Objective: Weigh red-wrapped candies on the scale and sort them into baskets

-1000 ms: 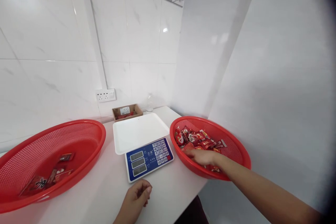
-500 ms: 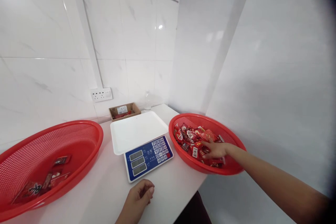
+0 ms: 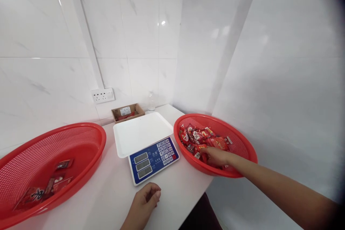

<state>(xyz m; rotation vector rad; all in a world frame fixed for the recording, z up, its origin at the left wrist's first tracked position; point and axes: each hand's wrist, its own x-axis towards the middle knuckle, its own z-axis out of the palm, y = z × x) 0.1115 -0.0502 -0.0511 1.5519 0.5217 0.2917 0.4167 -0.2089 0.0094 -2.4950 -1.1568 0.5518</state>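
My right hand (image 3: 217, 157) reaches into the right red basket (image 3: 239, 140), its fingers curled down onto the red snack packets (image 3: 201, 138) piled there. What the fingers hold is hidden. My left hand (image 3: 145, 198) rests on the white counter (image 3: 172, 190) in a loose fist with nothing seen in it, just in front of the blue-faced scale (image 3: 153, 159). The scale's white tray (image 3: 140, 133) carries nothing. The left red basket (image 3: 81, 140) holds a few red packets (image 3: 51, 183).
A small cardboard box (image 3: 127, 111) and a clear bottle (image 3: 151, 101) stand at the back by the tiled wall, under a wall socket (image 3: 102, 95). A white wall closes in the right side. The counter's front edge runs just below my left hand.
My right hand shifted about among the packets in the right basket, first rightward, then back toward its near rim. My left hand stayed in its loose fist.
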